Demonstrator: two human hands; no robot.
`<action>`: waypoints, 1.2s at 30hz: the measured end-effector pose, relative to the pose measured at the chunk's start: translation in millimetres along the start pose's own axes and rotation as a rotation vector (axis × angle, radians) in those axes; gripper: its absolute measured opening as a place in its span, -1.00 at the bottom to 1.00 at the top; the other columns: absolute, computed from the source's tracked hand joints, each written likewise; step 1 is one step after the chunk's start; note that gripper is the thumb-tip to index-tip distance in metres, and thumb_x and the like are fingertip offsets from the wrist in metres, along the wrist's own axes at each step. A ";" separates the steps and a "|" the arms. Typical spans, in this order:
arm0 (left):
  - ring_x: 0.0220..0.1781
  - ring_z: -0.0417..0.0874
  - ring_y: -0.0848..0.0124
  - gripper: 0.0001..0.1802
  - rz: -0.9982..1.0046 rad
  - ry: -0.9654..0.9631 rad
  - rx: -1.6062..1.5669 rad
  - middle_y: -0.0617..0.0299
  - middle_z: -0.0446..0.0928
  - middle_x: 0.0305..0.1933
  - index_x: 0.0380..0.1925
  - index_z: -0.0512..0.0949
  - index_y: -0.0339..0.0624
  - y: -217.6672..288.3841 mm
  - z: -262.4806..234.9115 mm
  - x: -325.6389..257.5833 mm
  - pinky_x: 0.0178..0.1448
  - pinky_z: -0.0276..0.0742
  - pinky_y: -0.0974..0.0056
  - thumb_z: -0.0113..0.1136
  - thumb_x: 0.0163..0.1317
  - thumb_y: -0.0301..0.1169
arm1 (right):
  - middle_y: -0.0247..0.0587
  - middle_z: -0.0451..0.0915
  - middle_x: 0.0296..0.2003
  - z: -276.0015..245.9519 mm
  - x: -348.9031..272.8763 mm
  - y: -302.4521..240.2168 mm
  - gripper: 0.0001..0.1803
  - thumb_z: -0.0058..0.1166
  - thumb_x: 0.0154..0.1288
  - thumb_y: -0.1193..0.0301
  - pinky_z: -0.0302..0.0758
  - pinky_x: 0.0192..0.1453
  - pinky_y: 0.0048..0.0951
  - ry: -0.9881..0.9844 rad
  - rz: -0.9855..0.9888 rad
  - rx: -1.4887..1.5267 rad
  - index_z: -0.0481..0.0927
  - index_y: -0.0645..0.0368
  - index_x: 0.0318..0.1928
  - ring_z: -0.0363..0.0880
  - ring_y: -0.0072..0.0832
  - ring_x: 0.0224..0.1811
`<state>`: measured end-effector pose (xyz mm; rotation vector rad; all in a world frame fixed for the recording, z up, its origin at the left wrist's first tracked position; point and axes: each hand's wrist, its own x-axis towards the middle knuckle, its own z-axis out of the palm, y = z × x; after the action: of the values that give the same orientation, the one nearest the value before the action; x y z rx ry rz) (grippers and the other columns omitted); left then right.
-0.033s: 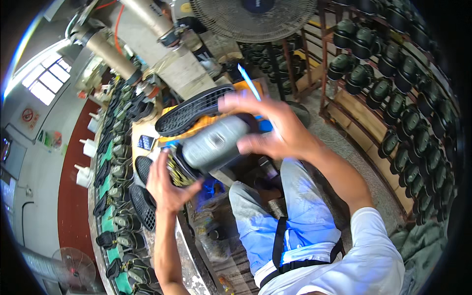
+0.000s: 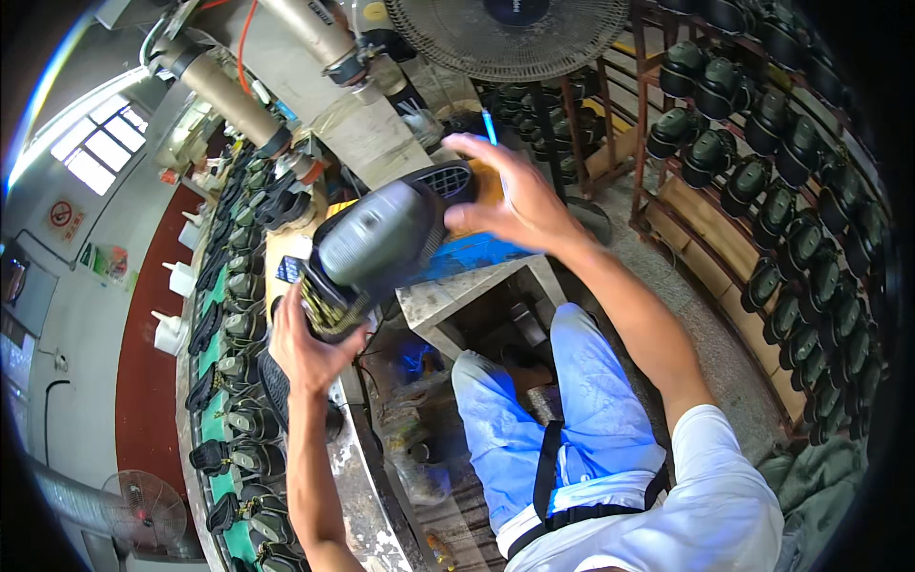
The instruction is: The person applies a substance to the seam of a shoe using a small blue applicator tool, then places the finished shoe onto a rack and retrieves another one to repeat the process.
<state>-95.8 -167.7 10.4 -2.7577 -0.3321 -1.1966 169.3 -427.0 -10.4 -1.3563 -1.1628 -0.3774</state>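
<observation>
A shoe upper with a smooth grey underside (image 2: 376, 234) and yellow-and-black lacing is held up, tilted, over the bench. My left hand (image 2: 310, 348) grips its laced lower end, fingers and thumb around it. My right hand (image 2: 519, 200) is beside its other end, thumb and forefinger apart, with a thin blue-tipped stick (image 2: 490, 127) between its fingers; whether the thumb touches the shoe is blurred. Behind the upper lies a black outsole (image 2: 448, 179) with a gridded inside, mostly covered. Another dark sole (image 2: 274, 386) shows beside my left wrist, partly hidden.
Shoes line a green conveyor (image 2: 217, 329) at the left, with white bottles (image 2: 172, 334) beyond. Racks of dark shoes (image 2: 762, 191) stand right. A large fan (image 2: 505, 43) and beige pipes (image 2: 224, 95) are at the back. A blue-topped stand (image 2: 467, 262) is before my knees.
The shoe upper has moved left and away from me, now covering much of the outsole. My right hand has moved slightly away from it; my left hand keeps its grip.
</observation>
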 end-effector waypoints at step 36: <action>0.37 0.63 0.29 -0.05 -0.220 -0.572 -1.071 -0.03 0.55 0.43 0.56 0.28 -0.36 -129.0 84.5 98.2 0.46 0.56 0.21 0.54 0.21 -0.46 | -0.06 0.67 0.26 27.3 45.2 103.3 -0.13 0.62 0.09 0.33 0.43 0.50 -0.30 -0.398 0.507 0.141 0.52 0.31 0.39 0.59 -0.37 0.32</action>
<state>-2.7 -11.2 27.3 -4.0891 -0.0042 -0.6572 259.4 -358.8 -36.6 -1.5814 -1.0863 0.3464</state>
